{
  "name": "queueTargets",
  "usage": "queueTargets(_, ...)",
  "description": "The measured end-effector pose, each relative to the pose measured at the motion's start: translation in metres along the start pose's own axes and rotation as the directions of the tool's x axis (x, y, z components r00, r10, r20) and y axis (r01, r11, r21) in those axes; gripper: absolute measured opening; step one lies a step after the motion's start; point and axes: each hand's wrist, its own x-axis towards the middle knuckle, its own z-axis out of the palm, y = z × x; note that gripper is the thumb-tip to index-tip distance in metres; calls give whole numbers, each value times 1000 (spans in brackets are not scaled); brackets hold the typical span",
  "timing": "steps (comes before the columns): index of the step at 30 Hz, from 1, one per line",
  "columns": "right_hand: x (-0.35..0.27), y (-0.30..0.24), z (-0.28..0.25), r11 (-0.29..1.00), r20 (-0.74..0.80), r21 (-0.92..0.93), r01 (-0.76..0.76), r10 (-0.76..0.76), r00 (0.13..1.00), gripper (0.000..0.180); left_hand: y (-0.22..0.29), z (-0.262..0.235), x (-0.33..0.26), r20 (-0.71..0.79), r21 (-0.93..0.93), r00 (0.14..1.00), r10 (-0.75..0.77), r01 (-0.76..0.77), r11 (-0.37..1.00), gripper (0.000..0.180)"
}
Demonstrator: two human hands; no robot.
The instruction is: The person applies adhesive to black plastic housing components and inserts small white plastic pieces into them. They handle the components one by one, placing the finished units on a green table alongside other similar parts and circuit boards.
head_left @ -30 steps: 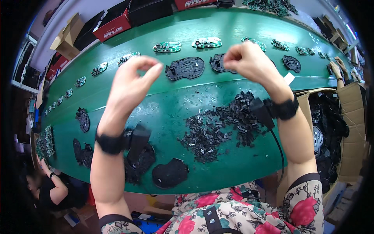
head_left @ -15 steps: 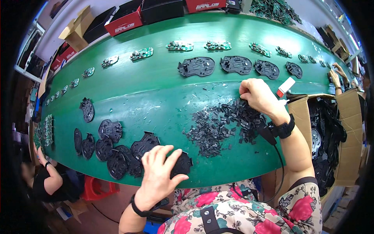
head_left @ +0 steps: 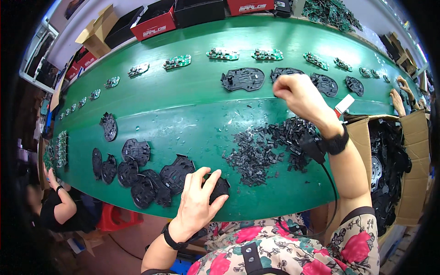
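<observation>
Your two hands stand well apart over a green worktable. Your left hand is spread, thumb away from fingers, at the left side of a black shell, partly covering it; whether the fingers press on it cannot be told. Just beyond and to the left of this hand lies a second shell, with a cluster of similar shells farther left. Your right hand is raised, fingers curled in toward the thumb; whether a small part is pinched there cannot be told. It partly hides a shell in the row beyond it. On the near side of your right hand, and to the right of your left, is a loose heap of small black parts. A black device with a cable sits at your right wrist. Beyond both hands runs a line of green circuit boards. To the right of your right forearm stands an open carton of black pieces; farther beyond, a co-worker's hands reach over the table.
</observation>
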Motion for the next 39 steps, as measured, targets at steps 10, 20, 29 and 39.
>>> queueTargets(10,106,34,51,950,176,-264,165,-121,977,3,-17,-58,67,-139,87,986,96,-85,993,59)
queueTargets(20,121,43,53,939,146,-327,104,-59,988,19,-101,-44,196,-290,182,945,-153,211,960,62)
queueTargets(29,122,37,50,894,232,-429,127,-27,972,17,-122,-20,241,-332,264,891,-310,403,876,72)
queueTargets(39,114,34,51,860,211,-468,205,-117,970,11,-105,-14,249,-282,474,894,-347,445,760,60)
